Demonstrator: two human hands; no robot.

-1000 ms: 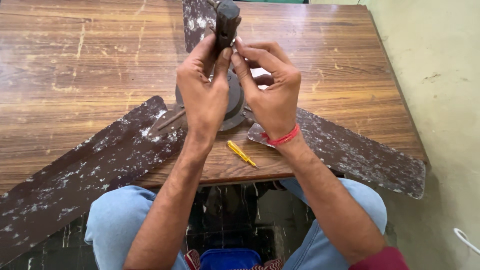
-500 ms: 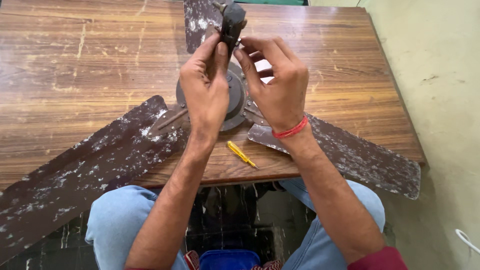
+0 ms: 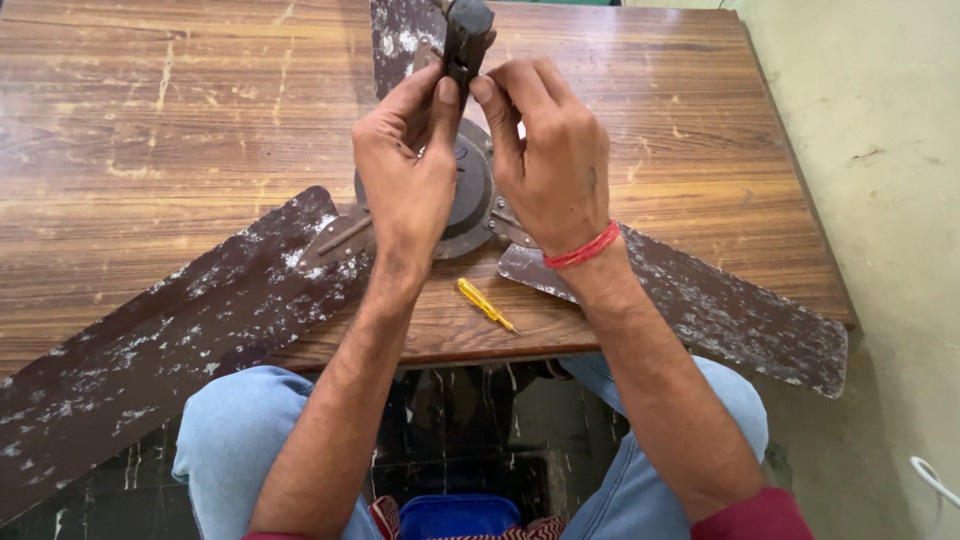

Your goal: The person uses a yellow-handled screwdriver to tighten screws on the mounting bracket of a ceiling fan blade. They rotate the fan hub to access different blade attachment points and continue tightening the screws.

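A dark brown ceiling fan lies on the wooden table (image 3: 180, 120). Its round motor hub (image 3: 470, 200) sits between my hands, and three worn, paint-flecked blades spread left (image 3: 170, 340), right (image 3: 720, 300) and away (image 3: 400, 35). A dark upright rod (image 3: 465, 35) rises from the hub's middle. My left hand (image 3: 410, 185) and my right hand (image 3: 550, 165) both pinch the rod's lower part with thumbs and fingertips. A red thread band circles my right wrist. What the fingertips touch on the rod is hidden.
A small yellow-handled screwdriver (image 3: 485, 305) lies on the table near its front edge, between my forearms. My knees in blue jeans sit under that edge. A pale floor (image 3: 880, 150) runs along the right side, with a white cable (image 3: 935, 480) at the lower right.
Both hands have stayed on the rod, and the right hand's fingers have shifted slightly around it. The fan and screwdriver have not moved.
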